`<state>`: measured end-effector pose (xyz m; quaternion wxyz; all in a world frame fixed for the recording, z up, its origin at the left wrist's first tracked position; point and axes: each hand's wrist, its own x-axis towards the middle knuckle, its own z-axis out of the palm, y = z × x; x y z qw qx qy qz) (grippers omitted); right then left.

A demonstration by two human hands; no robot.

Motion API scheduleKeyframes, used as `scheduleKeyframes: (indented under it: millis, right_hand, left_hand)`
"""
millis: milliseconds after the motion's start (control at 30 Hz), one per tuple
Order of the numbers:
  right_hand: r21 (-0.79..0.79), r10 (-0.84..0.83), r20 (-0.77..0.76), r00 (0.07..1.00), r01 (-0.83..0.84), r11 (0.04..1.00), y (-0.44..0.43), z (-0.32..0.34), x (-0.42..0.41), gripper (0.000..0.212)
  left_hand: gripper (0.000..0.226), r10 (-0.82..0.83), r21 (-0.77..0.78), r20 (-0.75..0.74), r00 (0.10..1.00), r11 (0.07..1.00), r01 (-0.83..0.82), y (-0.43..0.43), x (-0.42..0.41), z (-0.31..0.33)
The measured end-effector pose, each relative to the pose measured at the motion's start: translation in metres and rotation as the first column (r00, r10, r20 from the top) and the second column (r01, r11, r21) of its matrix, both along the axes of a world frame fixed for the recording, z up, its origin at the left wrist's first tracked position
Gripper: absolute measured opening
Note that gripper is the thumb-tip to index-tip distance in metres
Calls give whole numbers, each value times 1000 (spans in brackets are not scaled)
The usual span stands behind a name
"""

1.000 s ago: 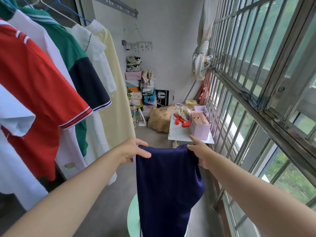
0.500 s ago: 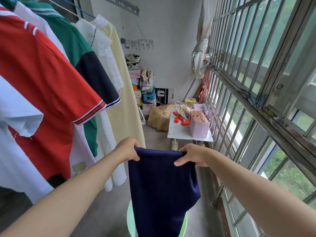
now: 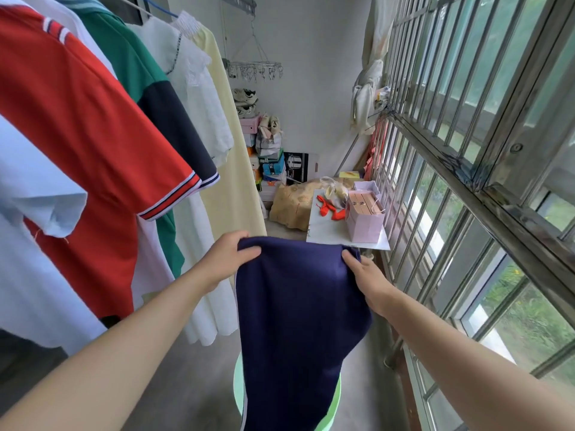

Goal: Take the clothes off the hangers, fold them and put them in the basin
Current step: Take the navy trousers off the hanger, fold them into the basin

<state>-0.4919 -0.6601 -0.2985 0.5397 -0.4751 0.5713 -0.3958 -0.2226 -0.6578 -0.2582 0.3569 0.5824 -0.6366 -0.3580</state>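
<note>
Above the green basin [image 3: 239,393], left hand [image 3: 224,259] and right hand [image 3: 368,275] each pinch the navy garment [image 3: 298,321] by its top corners, their grip closed on cloth

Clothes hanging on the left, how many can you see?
6, left to right: light blue shirt, red polo shirt, plain white shirt behind it, green and navy polo shirt, white lace blouse, pale yellow garment. More may hang out of view.
</note>
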Motion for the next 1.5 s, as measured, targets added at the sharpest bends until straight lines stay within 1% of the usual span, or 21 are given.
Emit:
scheduleKeyframes:
  millis: [33,100,167,233,300,333,367,433,500,567,633,733,800,867,933,1000,1100,1267,1333,1433,1500]
  right_hand:
    - [-16,-42,-24,999,42,999,-1,7,5,31]
    - [-28,-94,35,995,95,995,-7,27,13,31]
    - [-29,-98,96,991,101,994,-17,50,15,30]
    - [-59,-39,123,992,47,997,-26,70,16,32]
    - [-87,104,110,988,-95,992,-34,87,9,58]
    - [-92,214,68,974,-207,974,-37,95,4,68]
    - [-86,323,-14,946,-323,942,-39,102,0,69]
    - [-16,431,-303,850,-457,889,-44,113,-3,68]
    - [14,332,-580,744,-398,917,-52,120,-4,80]
    - [-32,243,-643,727,-342,939,-63,118,-7,75]
    - [-106,217,-603,767,-347,932,-67,113,-10,65]
    - [-134,101,-402,910,-167,977,-57,95,-10,97]
    - [-72,100,-270,958,-123,990,-49,71,-6,100]
    - [4,73,-226,971,-74,997,-37,50,3,84]
    - [62,80,-178,981,-70,996,-25,28,12,43]
    - [122,109,-103,989,-96,988,-19,5,18,18]
    - [155,106,-85,991,-92,984,-13,-25,23,17]
    - [220,167,-207,964,-121,968,-20,-62,27,24]
    - [226,175,-198,965,-128,966,-25,-64,29,26]
    - [221,172,-26,985,-162,962,-49,-53,32,14]
    - [230,127,130,983,-154,961,-72,-40,32,10]
  left_hand:
    - [15,18,-39,-38,999,999,-20,-1,-3,7]
    - [8,64,-107,-126,990,991,-78,-7,-10,24]
    - [14,99,-164,-181,978,978,-130,-13,-15,43]
    - [15,104,-184,-258,961,971,-155,-20,-17,61]
    - [13,106,-159,-355,929,972,-172,-29,-17,74]
    - [13,107,-146,-390,915,974,-176,-33,-17,79]
    - [13,106,-142,-410,906,974,-178,-36,-17,83]
    - [16,79,-159,-421,903,974,-160,-41,-18,90]
    - [18,47,-187,-409,911,973,-134,-44,-20,93]
    - [17,1,-206,-425,905,973,-99,-45,-20,95]
    - [16,-72,-219,-505,860,975,-47,-47,-16,96]
    - [14,-83,-166,-618,781,986,-27,-50,-7,83]
    - [12,-60,-105,-628,776,994,-8,-51,-3,66]
    - [12,-57,-58,-607,793,998,27,-53,-1,45]
    - [12,-48,-5,-572,819,998,55,-54,1,21]
    - [20,-34,51,-540,841,996,73,-55,2,1]
    - [23,8,123,-522,853,990,66,-57,5,-27]
    - [22,117,233,-465,878,972,-7,-56,13,-65]
    - [22,171,241,-486,857,969,-57,-54,11,-66]
    - [5,250,213,-584,773,965,-152,-66,1,-44]
    - [18,205,194,-689,695,976,-96,-83,0,-26]
